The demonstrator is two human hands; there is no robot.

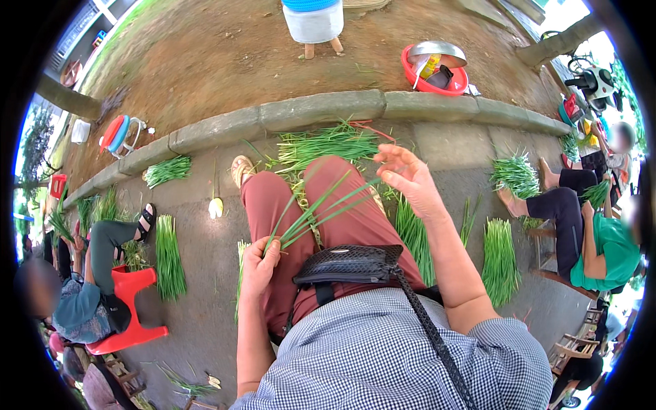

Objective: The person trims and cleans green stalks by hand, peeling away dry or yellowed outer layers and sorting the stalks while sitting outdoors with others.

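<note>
My left hand [260, 270] is closed around the lower ends of a few long green chives [316, 217], which fan out over my lap toward the upper right. My right hand [408, 179] is raised beyond my right knee, near the tips of those leaves. Its fingers are curved and apart, with nothing visible held in them. Past my knees a loose heap of chives [324, 147] lies on the pavement, and another bunch [414, 236] lies beside my right leg. A black bag [348, 263] rests on my lap.
Chive bundles lie left [169, 256] and right [501, 260]. A stone curb [321, 111] runs across ahead; behind it stand a red basin [437, 82] and a white bucket [314, 24]. A person sits on a red stool [133, 307] at left, another person [601, 249] at right.
</note>
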